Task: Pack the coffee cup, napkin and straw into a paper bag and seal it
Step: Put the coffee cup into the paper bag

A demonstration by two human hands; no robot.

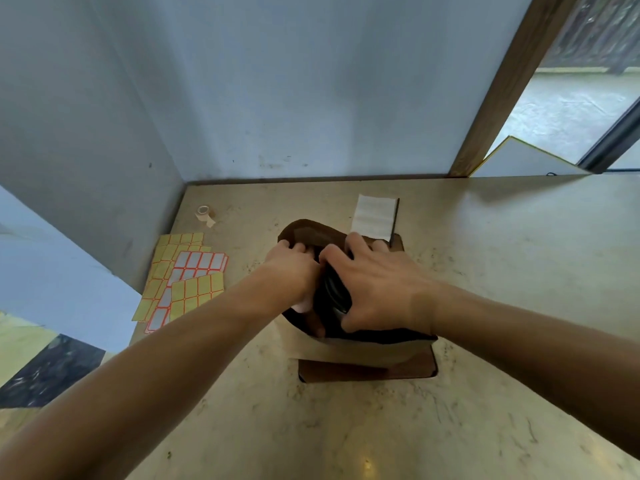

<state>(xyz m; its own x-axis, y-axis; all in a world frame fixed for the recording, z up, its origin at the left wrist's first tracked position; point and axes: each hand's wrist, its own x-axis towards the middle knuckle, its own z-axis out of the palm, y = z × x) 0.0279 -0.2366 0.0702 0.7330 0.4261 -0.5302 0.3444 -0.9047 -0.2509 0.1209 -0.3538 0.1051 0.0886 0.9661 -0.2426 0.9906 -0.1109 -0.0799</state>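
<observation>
Label sheets (183, 282) and a tape roll (204, 213) lie at the desk's (485, 254) left. The left hand (291, 268) curls its fingers over the paper bag's (360, 348) left rim, gripping it. Inside the open bag stands the dark cup (332, 292), directly beneath the right hand (377, 285), whose spread, bent fingers clasp its top. The white napkin (374, 218) lies just behind the bag

Both hands (346, 278) cover the paper bag's (363, 348) dark mouth, hiding whatever sits inside, and the straw (395, 220) shows only as a thin edge beside the napkin (374, 218).
</observation>
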